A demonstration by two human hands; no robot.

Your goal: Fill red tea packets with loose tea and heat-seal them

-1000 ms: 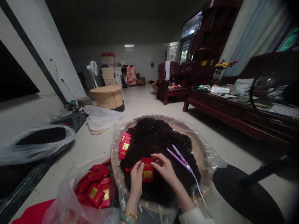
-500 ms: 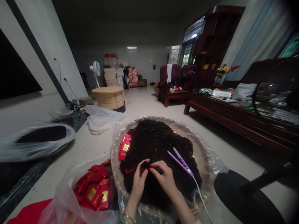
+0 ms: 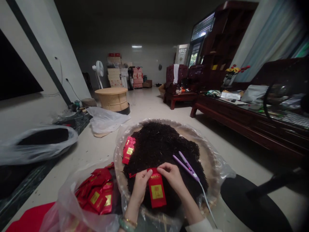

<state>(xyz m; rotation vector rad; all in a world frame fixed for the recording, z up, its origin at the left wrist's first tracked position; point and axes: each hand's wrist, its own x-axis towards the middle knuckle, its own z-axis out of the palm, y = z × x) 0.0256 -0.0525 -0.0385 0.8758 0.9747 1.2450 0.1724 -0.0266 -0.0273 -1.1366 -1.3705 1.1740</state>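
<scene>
Floor tray (image 3: pixel 206 158) of loose tea (image 3: pixel 161 145) lay below. Left hand (image 3: pixel 139 187) and right hand (image 3: pixel 171 175) pinched a flimsy red packet (image 3: pixel 157 191) by its top corners.

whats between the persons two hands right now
In the head view, a red packet with a gold label sits between the left hand and right hand, above dark tea leaves.

The red packet (image 3: pixel 156 190) has opened out from its tight pinch between the fingers, its gold label showing again. The left hand (image 3: pixel 139 187) and right hand (image 3: pixel 172 175) now grip its top edge — the packet hanging flat over the tea leaves (image 3: pixel 164 145).
</scene>
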